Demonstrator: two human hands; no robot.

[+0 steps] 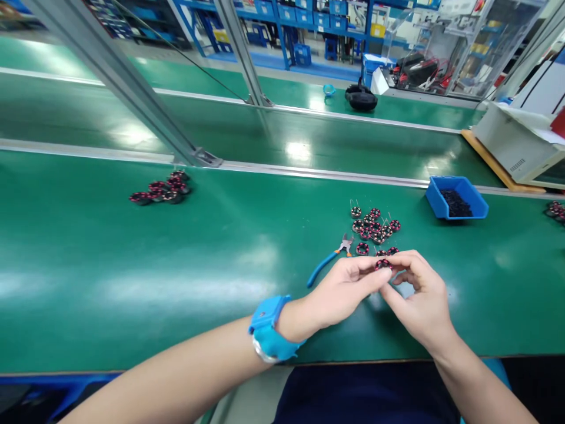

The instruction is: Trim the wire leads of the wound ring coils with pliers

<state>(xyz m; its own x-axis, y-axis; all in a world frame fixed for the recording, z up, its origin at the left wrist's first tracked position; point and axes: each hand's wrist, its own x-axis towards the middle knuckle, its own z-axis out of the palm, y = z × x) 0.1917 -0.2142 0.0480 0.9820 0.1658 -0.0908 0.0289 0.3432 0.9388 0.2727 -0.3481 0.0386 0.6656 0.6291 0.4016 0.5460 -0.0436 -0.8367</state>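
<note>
Between both hands, just above the green bench, is a small ring-shaped coil point(383, 265) with dark and reddish windings. My left hand point(348, 288), wearing a blue wrist strap point(271, 330), pinches it from the left with thumb and fingers. From the right, my right hand point(419, 294) closes its fingertips on the same coil. Right behind the hands lies a loose group of similar coils point(375, 227), some with thin wire leads sticking up. Cutting pliers point(329, 262) with blue and orange handles lie on the bench to the left of that group.
A blue bin point(457, 198) of small black parts stands at the back right. Another pile of coils point(163, 188) lies far left, and more coils point(555, 211) at the right edge. A metal post point(132, 88) rises from the rail behind the green bench point(110, 282).
</note>
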